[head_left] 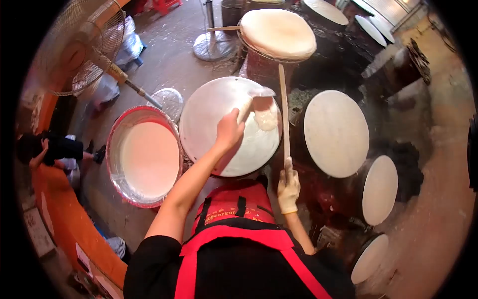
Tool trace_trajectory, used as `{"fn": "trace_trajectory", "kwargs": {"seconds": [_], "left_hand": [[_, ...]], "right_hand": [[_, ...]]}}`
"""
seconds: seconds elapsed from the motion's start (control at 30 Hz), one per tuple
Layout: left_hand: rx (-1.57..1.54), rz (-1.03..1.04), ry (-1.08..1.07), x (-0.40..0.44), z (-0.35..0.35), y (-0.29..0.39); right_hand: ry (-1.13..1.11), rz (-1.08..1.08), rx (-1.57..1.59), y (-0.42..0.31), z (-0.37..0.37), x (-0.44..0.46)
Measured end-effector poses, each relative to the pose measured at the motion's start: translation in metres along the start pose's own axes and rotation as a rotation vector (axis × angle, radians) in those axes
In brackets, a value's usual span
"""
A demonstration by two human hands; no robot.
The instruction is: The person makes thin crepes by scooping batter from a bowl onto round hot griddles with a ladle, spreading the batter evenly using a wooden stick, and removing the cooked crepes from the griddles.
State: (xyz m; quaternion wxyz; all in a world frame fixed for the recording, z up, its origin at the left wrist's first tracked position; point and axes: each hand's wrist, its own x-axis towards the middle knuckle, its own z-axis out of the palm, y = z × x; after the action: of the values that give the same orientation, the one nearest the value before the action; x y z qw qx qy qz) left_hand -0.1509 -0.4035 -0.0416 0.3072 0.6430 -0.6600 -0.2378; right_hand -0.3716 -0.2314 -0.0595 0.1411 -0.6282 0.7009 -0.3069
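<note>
My bare left hand [230,130] is closed round the pale handle of a ladle [262,92] over a round metal plate [209,124]. Below the ladle's bowl, a patch of whitish batter [266,117] lies on the plate's right part. My right hand [289,188], in a cream glove, grips the lower end of a long wooden stick [284,109], which points away from me just right of the plate. On the left stands a red-rimmed tub [113,172] with pale liquid [150,158] in it.
A round tray with a pale sheet [278,34] stands ahead. Round plates [336,133] [380,190] [370,259] line the right side. A fan [79,47] is at upper left, its pole reaching toward the tub. Another person [59,148] is at far left.
</note>
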Motion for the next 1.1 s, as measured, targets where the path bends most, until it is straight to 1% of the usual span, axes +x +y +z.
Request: {"fn": "trace_trajectory", "kwargs": {"seconds": [0.07,0.1,0.13,0.2,0.23,0.3,0.37,0.4,0.43,0.47,0.5,0.53,0.6,0.63,0.67,0.73,0.83,0.87,0.93,0.97,1.0,1.07,1.1], "left_hand": [[-0.006,0.007,0.075,-0.001,-0.01,-0.002],[-0.008,0.023,0.11,0.002,-0.016,0.007],[-0.011,0.04,0.147,0.0,-0.025,0.006],[0.009,0.127,0.24,-0.001,-0.044,0.004],[-0.01,0.149,0.269,-0.003,-0.057,0.006],[-0.036,0.198,0.332,-0.006,-0.079,-0.001],[-0.137,0.167,0.368,-0.017,-0.112,0.013],[-0.187,0.152,0.387,-0.024,-0.127,0.014],[-0.208,0.148,0.428,-0.031,-0.134,0.0],[-0.31,0.065,0.361,-0.042,-0.146,-0.008],[-0.413,-0.018,0.298,-0.059,-0.158,-0.016],[-0.515,-0.105,0.229,-0.079,-0.166,-0.024],[-0.812,-0.288,0.094,-0.123,-0.174,-0.038],[-0.918,-0.41,0.048,-0.144,-0.176,-0.048],[-1.022,-0.53,-0.001,-0.164,-0.174,-0.06],[-1.223,-0.76,0.023,-0.199,-0.171,-0.085],[-1.41,-0.897,-0.007,-0.241,-0.174,-0.099],[-1.456,-0.927,-0.009,-0.252,-0.175,-0.102],[-1.552,-1.003,-0.018,-0.272,-0.175,-0.112],[-1.604,-1.046,-0.021,-0.279,-0.175,-0.122],[-1.661,-1.086,-0.02,-0.284,-0.174,-0.132],[-1.712,-1.157,0.028,-0.296,-0.169,-0.14],[-1.72,-1.189,0.07,-0.3,-0.167,-0.14]], "right_hand": [[-0.034,0.133,-0.112,-0.022,0.008,-0.039],[-0.084,0.166,-0.153,-0.02,0.011,-0.046],[-0.181,0.259,-0.188,-0.027,0.023,-0.053],[-0.013,0.233,-0.001,-0.046,0.049,-0.047],[0.115,0.101,0.102,-0.042,0.072,-0.036],[0.077,0.198,0.47,-0.054,0.095,-0.013],[-0.188,0.617,0.974,-0.094,0.071,0.012],[-0.181,0.689,1.102,-0.096,0.069,0.009],[-0.173,0.763,1.233,-0.094,0.065,0.006],[-0.165,0.835,1.362,-0.094,0.064,0.004],[-0.03,0.764,1.314,-0.094,0.071,-0.01],[0.063,0.774,1.3,-0.097,0.076,-0.024],[0.105,0.782,1.362,-0.092,0.1,-0.04],[0.05,0.807,1.346,-0.108,0.097,-0.037],[0.098,0.781,1.374,-0.121,0.102,-0.033],[-0.028,0.816,1.23,-0.132,0.118,-0.008],[-0.262,0.751,1.176,-0.137,0.112,0.018],[-0.366,0.688,1.165,-0.141,0.093,0.017],[-0.519,0.633,1.147,-0.128,0.059,0.012],[-0.479,0.698,1.079,-0.118,0.05,0.005],[-0.373,0.73,1.005,-0.108,0.046,-0.001],[-0.187,0.775,1.181,-0.073,0.053,-0.007],[-0.217,0.738,1.097,-0.066,0.059,-0.005]]}}
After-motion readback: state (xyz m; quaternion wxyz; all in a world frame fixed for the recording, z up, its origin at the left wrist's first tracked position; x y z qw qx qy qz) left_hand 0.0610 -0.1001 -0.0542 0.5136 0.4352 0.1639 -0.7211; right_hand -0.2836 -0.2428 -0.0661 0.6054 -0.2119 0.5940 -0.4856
